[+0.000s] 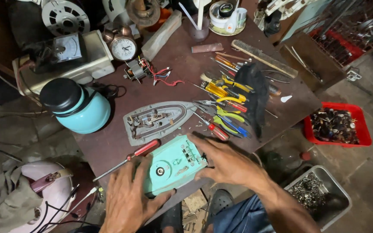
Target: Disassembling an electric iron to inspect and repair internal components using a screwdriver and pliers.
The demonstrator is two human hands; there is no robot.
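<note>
Mint-green iron housing (174, 165), red-handled screwdriver (128, 158), grey soleplate (158, 120), red tray (336, 124), teal kettle (79, 106).
</note>
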